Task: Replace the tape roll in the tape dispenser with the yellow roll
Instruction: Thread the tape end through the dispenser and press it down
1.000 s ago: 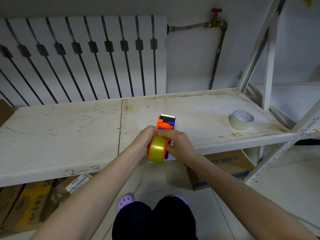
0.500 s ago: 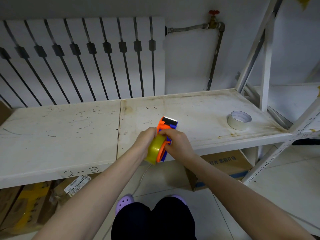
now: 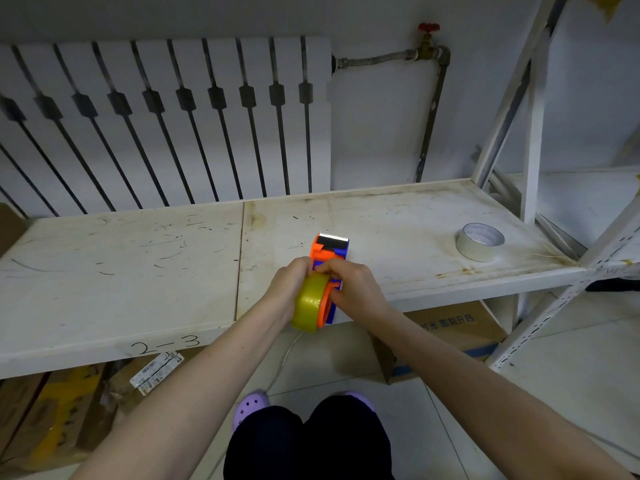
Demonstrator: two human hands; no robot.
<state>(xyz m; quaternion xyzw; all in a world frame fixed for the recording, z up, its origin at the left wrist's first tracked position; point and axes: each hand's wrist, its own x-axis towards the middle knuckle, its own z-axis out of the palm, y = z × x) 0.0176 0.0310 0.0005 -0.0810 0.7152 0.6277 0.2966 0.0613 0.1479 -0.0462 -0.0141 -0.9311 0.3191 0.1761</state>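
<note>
An orange and blue tape dispenser (image 3: 329, 249) is held over the front edge of the white shelf (image 3: 138, 271), its toothed blade pointing away from me. The yellow roll (image 3: 309, 302) sits on the dispenser's left side, tilted slightly. My left hand (image 3: 287, 285) wraps the yellow roll from the left, fingers curled over its top. My right hand (image 3: 356, 289) grips the dispenser's body from the right, with the thumb near the roll's hub. A white tape roll (image 3: 479, 241) lies flat on the shelf far to the right, apart from both hands.
A white radiator (image 3: 166, 123) and a pipe with a red valve (image 3: 428, 29) stand behind the shelf. White rack uprights (image 3: 533, 133) rise at the right. Cardboard boxes (image 3: 450, 327) sit under the shelf. My knees and purple shoes (image 3: 249, 407) are below.
The dispenser and roll have tilted a little in my hands and my fingers have shifted on them. The view has drifted slightly. The white roll has not moved.
</note>
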